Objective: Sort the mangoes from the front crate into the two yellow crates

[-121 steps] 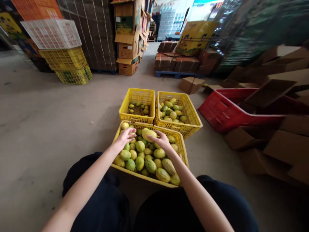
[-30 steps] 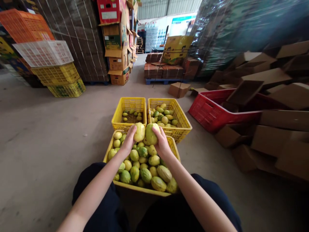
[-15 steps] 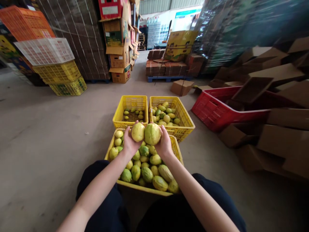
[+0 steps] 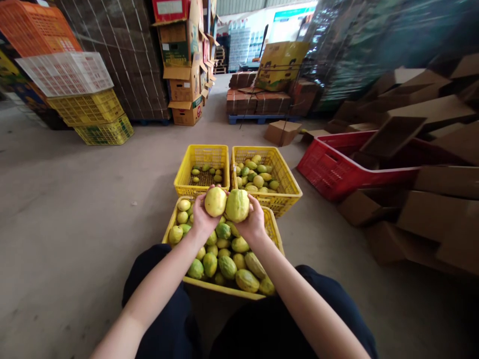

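Note:
My left hand (image 4: 203, 218) is closed around a smooth yellow papaya (image 4: 215, 202). In my right hand (image 4: 253, 220) is a greener, ribbed papaya (image 4: 237, 205). The two fruits are held side by side, nearly touching, above the near yellow crate (image 4: 224, 288). That crate is filled with several yellow and green papayas (image 4: 228, 267). Just beyond my hands stand two more yellow crates. The far left crate (image 4: 182, 171) holds a few small fruits on its floor, and the far right crate (image 4: 287, 184) holds a larger heap.
At right lies a red crate (image 4: 320, 167) with cardboard in it, beside piled open cartons (image 4: 441, 209). Stacked orange, white and yellow crates (image 4: 67, 75) stand at left. Box stacks (image 4: 185, 89) and a blue pallet (image 4: 262, 119) with cartons are farther back.
Both papayas have turned slightly in my hands, the right one showing its ribs more. The left papaya is a little closer to the right one. The view has tilted slightly.

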